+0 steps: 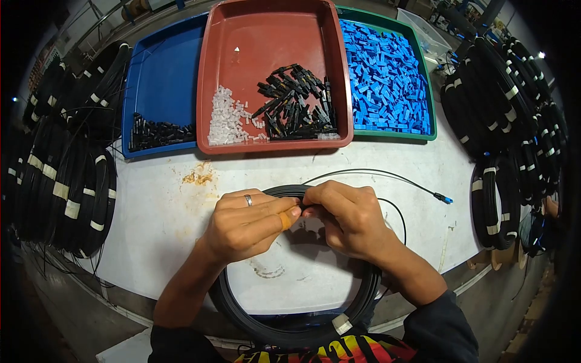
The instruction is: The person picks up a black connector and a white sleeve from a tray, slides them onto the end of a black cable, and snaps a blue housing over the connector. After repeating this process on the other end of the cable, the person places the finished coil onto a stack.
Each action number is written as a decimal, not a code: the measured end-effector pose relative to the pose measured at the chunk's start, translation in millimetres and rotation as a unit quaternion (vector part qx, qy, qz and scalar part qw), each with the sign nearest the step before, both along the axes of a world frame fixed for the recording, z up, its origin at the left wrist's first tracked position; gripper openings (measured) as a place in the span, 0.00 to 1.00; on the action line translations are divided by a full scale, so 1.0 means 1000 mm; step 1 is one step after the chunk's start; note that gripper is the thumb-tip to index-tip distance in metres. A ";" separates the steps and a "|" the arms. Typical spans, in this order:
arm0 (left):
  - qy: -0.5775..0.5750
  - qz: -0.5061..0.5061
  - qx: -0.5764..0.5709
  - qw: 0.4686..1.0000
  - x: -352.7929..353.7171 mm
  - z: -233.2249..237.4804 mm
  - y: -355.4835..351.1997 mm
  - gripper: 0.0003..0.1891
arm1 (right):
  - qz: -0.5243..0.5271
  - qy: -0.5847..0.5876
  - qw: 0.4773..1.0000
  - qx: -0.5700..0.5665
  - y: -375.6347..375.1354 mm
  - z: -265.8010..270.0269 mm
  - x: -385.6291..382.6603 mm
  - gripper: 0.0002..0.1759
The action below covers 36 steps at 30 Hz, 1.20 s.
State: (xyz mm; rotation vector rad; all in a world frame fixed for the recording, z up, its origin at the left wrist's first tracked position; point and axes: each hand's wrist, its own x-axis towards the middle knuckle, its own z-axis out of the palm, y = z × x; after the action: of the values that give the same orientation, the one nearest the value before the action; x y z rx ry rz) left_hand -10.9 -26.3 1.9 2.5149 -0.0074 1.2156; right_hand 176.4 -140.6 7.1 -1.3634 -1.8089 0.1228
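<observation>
A coil of black cable [227, 302] lies on the white table and over its front edge, with a white tape band [342, 323] at its lower right. Both hands meet at the coil's top. My left hand [251, 224], with a ring and an orange wrap on a finger, is closed in a pinch there. Fingertips pressed together, my right hand [348, 215] touches the same spot. What lies between the fingers is small, dark and mostly hidden. From the coil, a cable end with a blue connector [445, 198] reaches out to the right.
Behind the hands stand a blue tray [163, 66] with black parts, a red tray [272, 36] with white and black pieces, and a green tray [433, 115] full of blue pieces. Taped black coils stack at the left [60, 187] and right [484, 97].
</observation>
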 end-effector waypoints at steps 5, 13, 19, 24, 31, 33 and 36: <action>0.014 0.002 -0.010 1.000 -0.001 0.002 -0.002 0.06 | 0.007 0.016 1.000 -0.007 0.002 0.000 0.001 0.11; 0.026 -0.006 0.034 0.999 -0.001 0.001 -0.003 0.06 | 0.008 0.014 0.999 -0.039 0.000 -0.005 0.003 0.11; 0.019 -0.002 -0.047 0.999 -0.002 0.003 -0.004 0.05 | 0.038 0.068 0.997 -0.013 0.002 0.003 0.002 0.12; 0.017 -0.012 0.028 0.999 -0.002 0.002 -0.005 0.05 | 0.058 0.051 0.996 -0.039 0.000 -0.002 0.009 0.11; 0.024 -0.002 -0.072 0.997 -0.003 0.008 -0.002 0.08 | 0.032 0.027 0.999 -0.001 0.001 0.002 0.004 0.11; 0.025 -0.003 -0.116 0.993 -0.002 0.007 -0.002 0.09 | 0.031 0.013 0.999 0.035 0.001 0.002 0.004 0.13; 0.003 -0.014 -0.110 0.994 -0.001 0.004 -0.003 0.10 | 0.031 0.010 0.997 0.064 0.004 0.001 0.003 0.16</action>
State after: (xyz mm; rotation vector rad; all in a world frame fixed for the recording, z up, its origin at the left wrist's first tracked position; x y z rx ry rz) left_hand -11.5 -29.0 6.1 2.3203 0.0871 1.1330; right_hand 179.0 -136.7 8.1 -1.2132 -1.8110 0.0533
